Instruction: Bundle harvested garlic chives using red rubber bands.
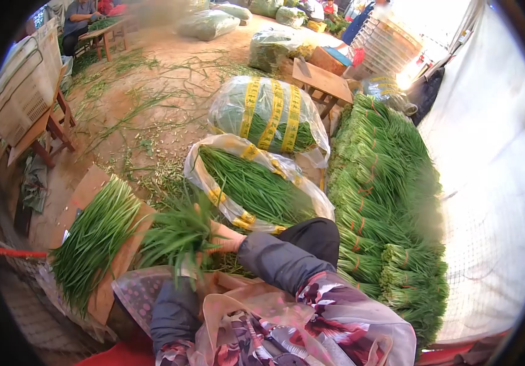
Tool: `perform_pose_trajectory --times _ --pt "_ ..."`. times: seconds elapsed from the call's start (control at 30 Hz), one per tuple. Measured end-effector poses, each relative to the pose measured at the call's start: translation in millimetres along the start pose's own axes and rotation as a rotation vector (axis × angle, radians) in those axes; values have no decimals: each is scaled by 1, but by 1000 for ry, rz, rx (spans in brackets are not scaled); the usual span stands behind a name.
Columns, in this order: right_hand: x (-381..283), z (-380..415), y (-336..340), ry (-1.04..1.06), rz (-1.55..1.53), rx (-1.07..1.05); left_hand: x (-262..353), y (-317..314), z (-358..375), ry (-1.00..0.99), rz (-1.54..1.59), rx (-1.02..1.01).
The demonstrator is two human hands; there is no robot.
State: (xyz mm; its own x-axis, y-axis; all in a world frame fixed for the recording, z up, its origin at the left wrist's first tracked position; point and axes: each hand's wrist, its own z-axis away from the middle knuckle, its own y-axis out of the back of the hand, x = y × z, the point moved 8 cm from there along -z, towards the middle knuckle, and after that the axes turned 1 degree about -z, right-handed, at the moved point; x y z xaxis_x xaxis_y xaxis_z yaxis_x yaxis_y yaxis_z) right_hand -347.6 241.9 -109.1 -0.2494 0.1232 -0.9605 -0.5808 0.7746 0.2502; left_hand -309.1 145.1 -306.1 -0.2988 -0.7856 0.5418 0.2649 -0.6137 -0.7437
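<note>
My right hand [227, 236] is closed round a bunch of long green leafy stalks [180, 235], which spreads out to the left in front of my lap. My left hand [198, 259] is mostly hidden under the leaves and beside the sleeve, so its fingers cannot be made out. To the left, a loose pile of green stalks with pale ends [101, 235] lies on a wooden board [85, 189]. Just beyond my right hand is an open clear bag with yellow tape [192, 161], filled with green stalks [253, 186].
A closed, taped bag [268, 113] lies behind the open one. Tied bundles [372, 183] are stacked at the right beside a white sheet [488, 152]. A small wooden bench [322, 79], crates [387, 46] and a seated person [79, 21] are farther back. Cuttings litter the floor.
</note>
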Motion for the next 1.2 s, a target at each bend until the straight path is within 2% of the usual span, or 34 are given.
perform_pose_trajectory --times 0.03,0.07,0.1,0.13,0.17,0.27,0.33,0.37,0.4,0.43,0.47,0.53,0.57,0.6,0.67,0.7,0.8,1.0,1.03,1.07,1.13,1.2 --pt "-4 1 -3 36 254 -45 1 4 -4 -94 -298 -113" --pt "-17 1 -1 29 259 -50 -5 1 -9 -187 -592 -226" --pt "-38 -1 3 -49 305 -22 -30 8 -24 47 -14 -160" --pt "-48 -3 6 -124 353 6 -31 -1 -22 49 -8 -160" --pt "-53 -3 7 -32 508 90 -19 -16 -14 -35 -196 -192" --pt "-51 -12 -5 -69 656 95 34 -83 30 -305 -758 -275" --pt "-53 -15 -5 -24 663 155 52 -109 51 -481 -1140 -321" --pt "-32 -17 -4 -40 579 146 58 -98 46 -490 -1066 -223" --pt "-21 -20 -5 -53 495 136 74 -109 58 -498 -1068 -222" --pt "-33 -21 4 -82 191 166 107 -134 87 -651 -1446 -122" --pt "-38 -24 12 -68 156 216 128 -152 110 -800 -1823 -4" --pt "-63 -33 23 -42 -26 197 150 -110 116 -522 -1260 134" --pt "-83 -34 26 -32 -9 156 152 -108 128 -173 -927 172" --pt "-96 -38 29 -26 -9 156 151 -97 128 -179 -929 172" --pt "-148 -35 -2 404 456 -167 97 -100 141 441 4 -417" --pt "-162 -31 -8 411 459 -163 88 -116 152 413 -129 -418" --pt "-191 18 -67 634 698 -366 53 -133 158 422 4 -387" --pt "-110 87 -97 639 981 -327 33 -98 138 137 226 -152" --pt "-182 91 -67 696 308 -478 60 -158 164 419 187 -295" --pt "-188 104 -45 701 307 -470 34 -138 145 827 733 -448" --pt "-138 108 -3 -244 -489 -325 58 -136 143 501 93 -132" --pt "-71 114 39 -463 -542 -74 75 -161 158 546 126 -176"
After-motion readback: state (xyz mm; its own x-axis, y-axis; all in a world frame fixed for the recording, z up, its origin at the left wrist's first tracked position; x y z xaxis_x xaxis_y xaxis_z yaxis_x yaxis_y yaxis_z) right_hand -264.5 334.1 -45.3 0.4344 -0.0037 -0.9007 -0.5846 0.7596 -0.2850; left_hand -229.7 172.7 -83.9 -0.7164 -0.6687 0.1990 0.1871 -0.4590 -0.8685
